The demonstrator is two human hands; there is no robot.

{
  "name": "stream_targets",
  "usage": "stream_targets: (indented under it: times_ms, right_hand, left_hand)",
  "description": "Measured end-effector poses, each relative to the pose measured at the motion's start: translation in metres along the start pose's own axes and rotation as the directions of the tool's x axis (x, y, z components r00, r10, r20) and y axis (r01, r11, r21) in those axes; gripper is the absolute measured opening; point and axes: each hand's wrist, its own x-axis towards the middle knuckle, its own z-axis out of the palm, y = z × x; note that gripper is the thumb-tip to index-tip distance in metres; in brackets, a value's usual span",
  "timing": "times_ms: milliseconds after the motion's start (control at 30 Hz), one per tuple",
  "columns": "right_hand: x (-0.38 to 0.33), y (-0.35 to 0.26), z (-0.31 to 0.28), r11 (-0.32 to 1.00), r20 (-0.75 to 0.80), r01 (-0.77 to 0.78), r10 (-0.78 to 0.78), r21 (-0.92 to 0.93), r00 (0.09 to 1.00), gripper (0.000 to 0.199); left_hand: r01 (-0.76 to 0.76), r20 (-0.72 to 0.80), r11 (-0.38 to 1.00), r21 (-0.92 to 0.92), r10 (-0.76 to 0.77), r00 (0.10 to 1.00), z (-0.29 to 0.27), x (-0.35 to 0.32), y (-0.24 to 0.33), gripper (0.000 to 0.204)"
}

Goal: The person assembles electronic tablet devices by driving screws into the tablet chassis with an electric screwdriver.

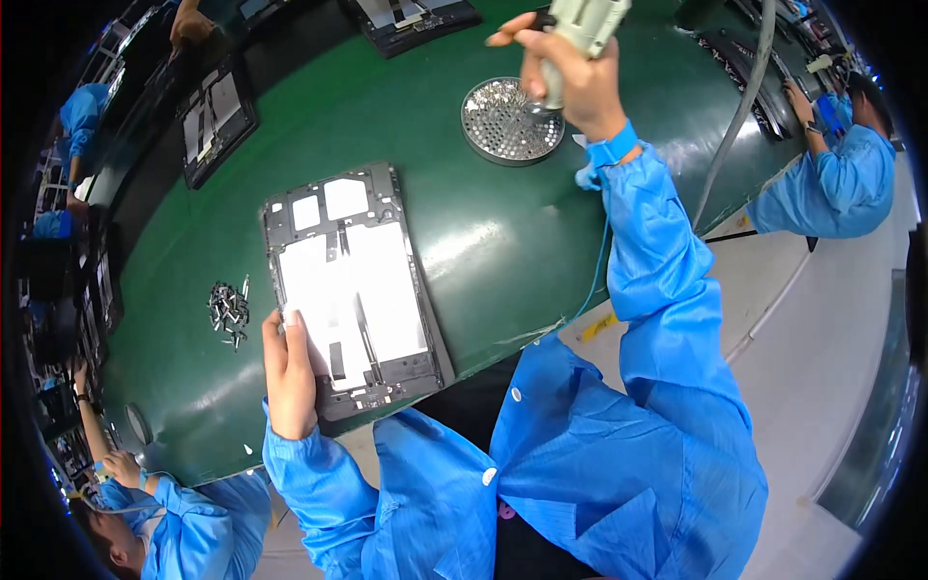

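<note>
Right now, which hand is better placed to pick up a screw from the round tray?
Probably the right hand: it holds the electric screwdriver directly over the round screw tray. The left hand rests on the tablet frame, far from it.

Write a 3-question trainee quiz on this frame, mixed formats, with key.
1. True or false: the left hand rests on the near edge of the panel.
2. Multiple choice: what does the right hand hold? A) a cloth B) a screwdriver with its tip down at the round tray C) a roll of tape
3. Fill in: the loose pile of small metal parts lies on the green belt to the ______ of the panel.

Key: 1 true; 2 B; 3 left
</note>
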Motion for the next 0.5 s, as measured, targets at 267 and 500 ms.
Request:
stream_targets:
  times_ms: [267, 500]
  right_hand:
    - [-0.009, -0.003, 0.024, 0.981, 0.101, -0.120, 0.105, 0.152, 0.989, 0.016]
    - [-0.009, -0.004, 0.017, 0.989, 0.109, -0.101, 0.089, 0.109, 0.990, 0.017]
  left_hand:
    - [-0.256, -0.018, 0.662, 0.704, 0.377, 0.926, 0.017, -0.030, 0.003, 0.031]
    - [-0.521, -0.016, 0.789, 0.326, 0.555, 0.831, 0.020, 0.105, 0.013, 0.042]
